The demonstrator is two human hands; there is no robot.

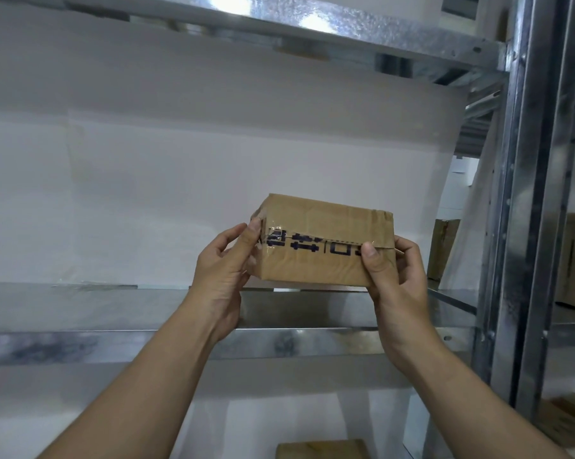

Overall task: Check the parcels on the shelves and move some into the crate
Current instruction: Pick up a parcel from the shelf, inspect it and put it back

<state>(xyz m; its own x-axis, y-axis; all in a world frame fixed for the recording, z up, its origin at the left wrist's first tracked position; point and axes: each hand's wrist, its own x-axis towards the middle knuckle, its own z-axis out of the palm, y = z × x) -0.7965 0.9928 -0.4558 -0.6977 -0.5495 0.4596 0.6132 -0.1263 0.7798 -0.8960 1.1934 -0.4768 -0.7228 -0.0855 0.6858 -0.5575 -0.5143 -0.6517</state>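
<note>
Holding a small cardboard parcel [325, 241] in front of the metal shelf [80, 342], the person has both bare hands on it at about shelf height. The left hand [224, 271] has its grip closed on the parcel's left end, thumb pressed at the upper corner and the fingers wrapped behind. The right hand [397, 276] has its grip closed on the right end, thumb lying on the front face beside the seam, fingers curled round the side. The parcel looks raised just above the shelf surface, though whether its far bottom edge touches the metal cannot be told. A strip of clear tape [312, 246] with dark printed marks runs across the face turned toward the camera. Behind it stands a pale wall. Another brown box [443, 248] sits farther right on the same level, beside the upright steel post [524, 193]. A further box top [322, 448] shows on the level below.
</note>
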